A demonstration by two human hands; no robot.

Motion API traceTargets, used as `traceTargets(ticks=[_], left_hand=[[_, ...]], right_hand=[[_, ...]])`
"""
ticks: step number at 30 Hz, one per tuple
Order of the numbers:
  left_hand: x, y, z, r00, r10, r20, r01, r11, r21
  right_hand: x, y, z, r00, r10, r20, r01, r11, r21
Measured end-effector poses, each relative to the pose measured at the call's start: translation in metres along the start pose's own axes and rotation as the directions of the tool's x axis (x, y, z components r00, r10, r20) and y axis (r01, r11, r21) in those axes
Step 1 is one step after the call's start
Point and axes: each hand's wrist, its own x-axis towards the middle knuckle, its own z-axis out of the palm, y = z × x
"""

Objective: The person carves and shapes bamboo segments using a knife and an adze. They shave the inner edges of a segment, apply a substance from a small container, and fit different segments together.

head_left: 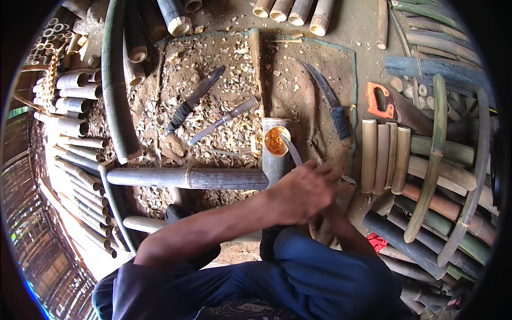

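A bamboo piece (274, 166) with an open, rounded mouth sits in front of me, its hollow (276, 142) rough and orange-brown inside. The tip of a narrow metal blade (290, 149) rests in that mouth. My left hand (298, 192) reaches across from the lower left, its fingers closed around the rear of the blade tool; the grip end is hidden. My right forearm (349, 229) rises from the lower right, and its hand lies mostly behind the left one, so its fingers cannot be made out. The hands overlap just below and right of the mouth.
A horizontal bamboo pole (186, 178) runs left from the bamboo piece. Beyond it, among wood chips, lie a dark-handled knife (196, 98) and a slim chisel-like tool (224, 120). A curved blade (328, 101) and orange-handled saw (389, 104) lie right. Bamboo lengths (384, 157) line both sides.
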Motion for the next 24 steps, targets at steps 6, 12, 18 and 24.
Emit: traceTargets(ticks=[6,12,18,24], left_hand=[[0.051,-0.069,0.042,0.964,-0.177,0.199,0.222,0.947,-0.231],[0.047,-0.073,0.025,0.965,-0.257,-0.052,0.221,0.903,-0.369],[0.042,-0.070,0.016,0.754,-0.484,-0.444,0.312,0.859,-0.407],[0.055,-0.060,0.014,0.876,-0.479,-0.061,0.427,0.826,-0.369]], right_hand=[[0.022,-0.006,-0.051,0.999,-0.052,-0.002,0.035,0.705,-0.708],[0.040,-0.048,-0.090,0.966,-0.205,0.157,0.247,0.550,-0.798],[0.070,-0.113,-0.110,0.814,-0.538,0.219,0.458,0.363,-0.811],[0.058,-0.046,-0.097,0.850,-0.525,0.047,0.297,0.403,-0.866]])
